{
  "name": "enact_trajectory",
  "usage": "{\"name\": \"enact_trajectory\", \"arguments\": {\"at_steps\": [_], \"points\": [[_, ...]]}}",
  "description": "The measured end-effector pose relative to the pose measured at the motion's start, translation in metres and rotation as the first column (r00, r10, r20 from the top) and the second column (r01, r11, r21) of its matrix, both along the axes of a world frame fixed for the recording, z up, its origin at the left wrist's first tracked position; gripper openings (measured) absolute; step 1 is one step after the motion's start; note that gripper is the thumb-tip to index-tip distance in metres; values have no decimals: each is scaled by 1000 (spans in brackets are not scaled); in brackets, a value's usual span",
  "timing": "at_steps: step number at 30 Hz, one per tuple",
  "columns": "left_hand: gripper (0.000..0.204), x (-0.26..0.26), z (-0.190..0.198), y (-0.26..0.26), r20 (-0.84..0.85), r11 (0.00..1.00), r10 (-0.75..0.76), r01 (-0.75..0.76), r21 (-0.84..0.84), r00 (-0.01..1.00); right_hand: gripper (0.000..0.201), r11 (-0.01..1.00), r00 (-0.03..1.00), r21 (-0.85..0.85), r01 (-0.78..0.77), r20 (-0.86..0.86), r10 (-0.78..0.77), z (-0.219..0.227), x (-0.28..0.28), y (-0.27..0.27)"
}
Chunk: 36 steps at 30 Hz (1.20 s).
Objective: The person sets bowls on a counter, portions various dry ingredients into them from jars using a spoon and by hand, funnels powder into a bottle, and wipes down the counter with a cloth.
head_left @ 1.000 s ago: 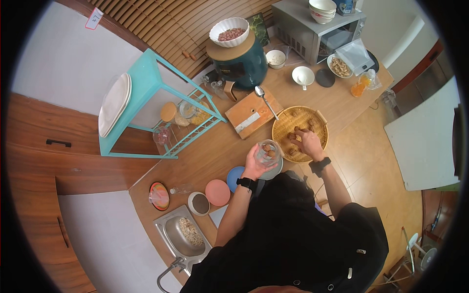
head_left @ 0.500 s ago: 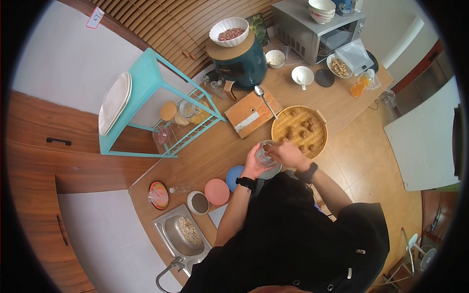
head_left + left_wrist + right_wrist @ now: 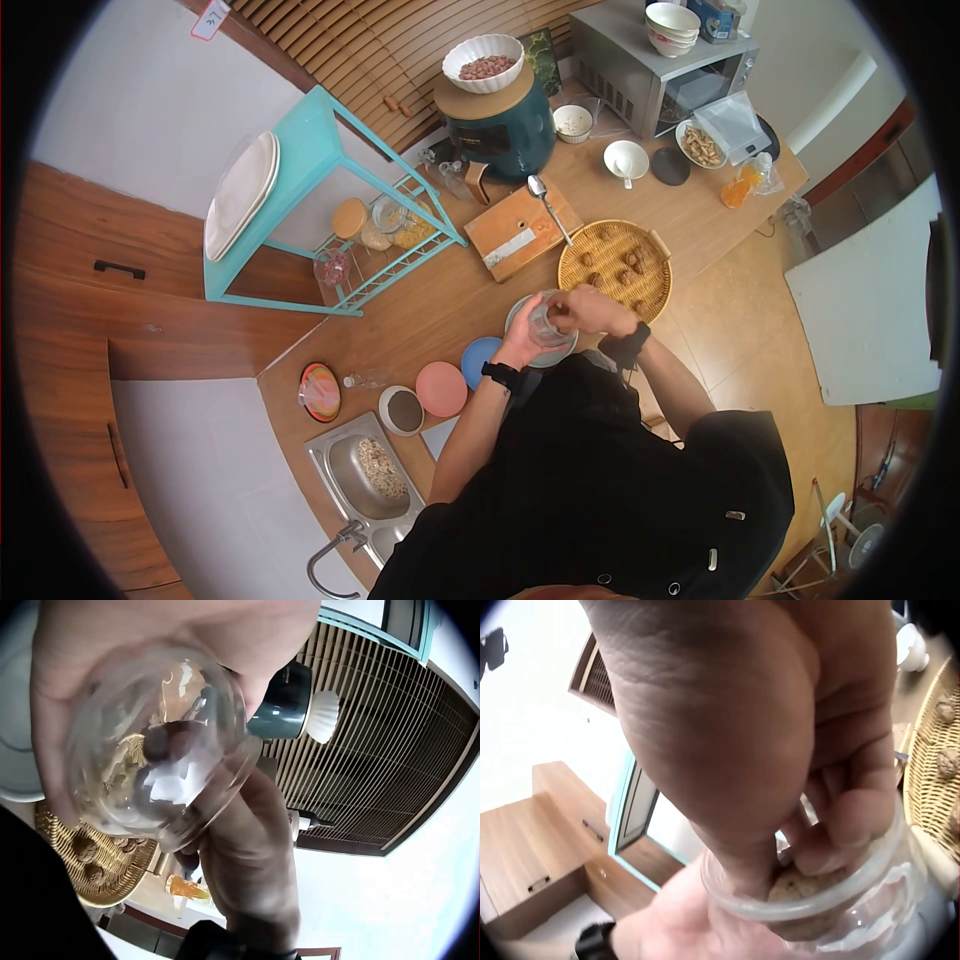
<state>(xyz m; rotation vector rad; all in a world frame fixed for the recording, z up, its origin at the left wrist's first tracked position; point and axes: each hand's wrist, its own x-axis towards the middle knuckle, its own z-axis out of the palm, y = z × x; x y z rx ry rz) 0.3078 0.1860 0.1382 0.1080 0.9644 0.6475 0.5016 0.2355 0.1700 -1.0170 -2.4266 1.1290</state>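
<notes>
My left hand (image 3: 518, 345) holds a clear glass jar (image 3: 112, 690) with its fingers wrapped around the side. The fingers of my right hand (image 3: 597, 311) reach into the jar's mouth and pinch a walnut (image 3: 802, 891) just inside the rim. Dark rounded shapes show through the glass in the left wrist view. Right behind the hands lies a round wicker basket (image 3: 600, 278), and several walnuts (image 3: 949, 761) are spread over it. Beneath the jar, a pale plate (image 3: 562, 356) is partly covered by the hands.
A wooden box (image 3: 520, 232) with a spoon (image 3: 548, 205) across it lies left of the basket. Blue (image 3: 480, 362) and pink (image 3: 441, 389) plates line the counter toward the sink (image 3: 345, 470). A turquoise rack (image 3: 318, 150) stands at the left, a white cup (image 3: 626, 160) at the back.
My right hand has moved from the basket to the jar's mouth, carrying a walnut. The basket holds fewer walnuts near its front. My left hand keeps hold of the jar, and the head view has shifted slightly.
</notes>
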Motion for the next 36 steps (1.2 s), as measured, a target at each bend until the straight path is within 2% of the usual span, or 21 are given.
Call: {"name": "enact_trajectory", "arguments": {"at_steps": [1, 2, 4, 5, 7, 8, 10, 13, 16, 17, 18, 19, 20, 22, 24, 25, 28, 30, 32, 34, 36], "points": [[56, -1, -1, 0, -18, 999, 39, -39, 4, 999, 30, 990, 991, -109, 90, -93, -100, 10, 4, 2], [55, -2, -1, 1, -37, 997, 78, -77, 10, 996, 30, 991, 992, -107, 82, -91, -92, 8, 9, 5], [56, -4, -3, 0, -53, 990, 133, -135, -36, 990, 28, 927, 923, -151, 343, -129, -362, -6, 30, 9], [57, -5, -7, -1, -74, 980, 177, -183, -83, 981, 28, 928, 924, -150, 341, -127, -361, -19, 39, 11], [56, -8, -16, -4, -25, 985, 155, -156, -71, 988, 33, 881, 871, 97, 464, 133, -473, -48, 53, 13], [54, -9, -15, -6, 21, 990, 133, -132, -57, 991, 33, 880, 870, 97, 465, 135, -474, -56, 56, 13], [55, -9, -9, -6, 6, 987, 152, -152, -61, 988, 38, 833, 775, 253, 492, 309, -552, -67, 61, 12], [56, -11, 2, -6, 17, 980, 191, -190, -60, 981, 37, 761, 711, 363, 538, 290, -641, -71, 63, 10], [56, -15, 5, -11, 46, 977, 211, -209, -53, 976, 35, 759, 747, 367, 538, 209, -631, -65, 56, 4], [57, -17, 5, -12, 51, 979, 202, -200, -48, 978, 37, 739, 809, 441, 510, 47, -586, -65, 50, 3], [57, -19, 5, -13, 51, 971, 237, -235, -45, 970, 37, 755, 829, 444, 483, 45, -557, -65, 43, 1], [56, -20, 4, -13, 78, 973, 229, -226, -43, 970, 38, 873, 878, 138, 469, 35, -477, -52, 31, -2], [55, -22, 4, -13, 104, 975, 220, -217, -38, 970, 40, 901, 917, -180, 394, 8, -399, -44, 18, -6], [53, -21, 5, -12, 107, 970, 244, -244, -16, 964, 50, 918, 952, -276, 284, -32, -304, -32, -7, -14], [51, -27, 9, -17, 109, 965, 261, -263, 0, 959, 51, 836, 959, -477, 270, 57, -278, -10, -25, -19], [50, -31, 11, -19, 144, 967, 246, -253, 31, 958, 48, 818, 941, -519, 248, -72, -331, -24, -31, -19], [48, -47, -3, -29, 183, 960, 233, -256, 110, 955, 44, 769, 938, -608, 198, -110, -329, -50, -43, -20], [48, -51, -4, -36, 200, 959, 207, -239, 154, 958, 46, 735, 935, -641, 222, -73, -346, -35, -50, -22], [50, -57, 10, -48, -125, 967, 183, -156, 202, 975, 48, 691, 926, -675, 261, -29, -377, -30, -42, -14], [51, -73, 5, -65, -36, 947, 243, -230, 223, 969, 47, 639, 891, -715, 284, -50, -452, -39, -23, 4], [52, -90, 11, -80, 46, 917, 313, -315, 244, 949, 41, 567, 779, -696, 441, -17, -626, -43, 2, 27]]}}
